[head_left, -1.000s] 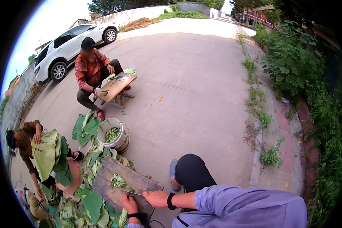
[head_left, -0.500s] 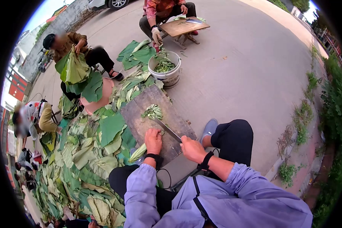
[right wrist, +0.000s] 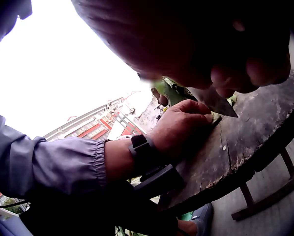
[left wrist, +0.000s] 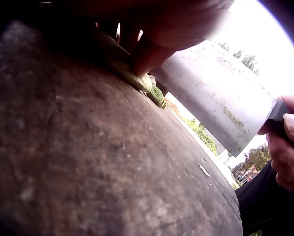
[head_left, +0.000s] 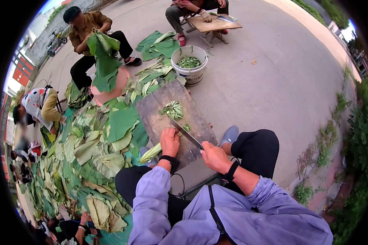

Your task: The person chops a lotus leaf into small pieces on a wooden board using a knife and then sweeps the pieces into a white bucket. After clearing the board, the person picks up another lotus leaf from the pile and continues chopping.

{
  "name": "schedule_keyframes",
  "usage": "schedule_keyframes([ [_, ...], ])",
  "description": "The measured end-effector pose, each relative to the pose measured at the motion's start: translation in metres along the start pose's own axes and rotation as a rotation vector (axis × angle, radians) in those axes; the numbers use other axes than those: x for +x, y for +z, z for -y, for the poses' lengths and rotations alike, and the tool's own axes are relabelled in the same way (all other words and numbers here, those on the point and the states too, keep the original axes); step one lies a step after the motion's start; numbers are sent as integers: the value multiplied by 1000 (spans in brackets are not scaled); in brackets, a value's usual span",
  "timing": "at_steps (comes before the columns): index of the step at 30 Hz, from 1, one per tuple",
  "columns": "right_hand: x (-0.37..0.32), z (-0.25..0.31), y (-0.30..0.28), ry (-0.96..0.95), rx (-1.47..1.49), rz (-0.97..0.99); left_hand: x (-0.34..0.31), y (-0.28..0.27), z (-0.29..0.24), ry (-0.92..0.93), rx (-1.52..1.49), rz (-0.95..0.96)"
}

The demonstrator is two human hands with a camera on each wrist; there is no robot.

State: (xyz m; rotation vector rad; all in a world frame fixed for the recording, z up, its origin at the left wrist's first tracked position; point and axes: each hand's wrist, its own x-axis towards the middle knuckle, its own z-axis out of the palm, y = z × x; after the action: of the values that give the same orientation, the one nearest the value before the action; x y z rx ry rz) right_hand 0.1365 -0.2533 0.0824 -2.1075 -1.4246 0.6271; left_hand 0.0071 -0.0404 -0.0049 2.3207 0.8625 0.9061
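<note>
On a worn wooden board [head_left: 154, 107], my left hand [head_left: 170, 142] holds down a rolled green leaf [head_left: 151, 153], whose pale end sticks out toward my lap. In the left wrist view, the coiled cut end [left wrist: 157, 96] shows just beyond my fingertips. My right hand [head_left: 216, 157] grips the dark handle of a broad kitchen knife [head_left: 187, 134], and its blade stands close beside the left fingers. Bits of green are stuck to the blade [left wrist: 230, 118]. A small heap of sliced leaf strips [head_left: 173, 109] lies farther up the board.
A white bucket [head_left: 195, 77] of cut leaves stands beyond the board. Large leaves [head_left: 98, 163] cover the ground at left. One person [head_left: 94, 36] holds leaves over a pink tub [head_left: 116, 87]; another sits at a low table [head_left: 214, 25] with a knife.
The head view has swung down and left. The gloved hand seen over the bucket is back on its low table. The person at the tub has shifted the leaves; my hands stay at the board.
</note>
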Motion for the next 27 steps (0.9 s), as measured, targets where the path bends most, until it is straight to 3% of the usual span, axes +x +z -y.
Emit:
schedule_keyframes([
  [19,24,13,13,89,-69,93,1,-2,-3,-27,31,17],
  [27,34,7,25,88,-47,17,2,-3,-8,-1,18,8],
])
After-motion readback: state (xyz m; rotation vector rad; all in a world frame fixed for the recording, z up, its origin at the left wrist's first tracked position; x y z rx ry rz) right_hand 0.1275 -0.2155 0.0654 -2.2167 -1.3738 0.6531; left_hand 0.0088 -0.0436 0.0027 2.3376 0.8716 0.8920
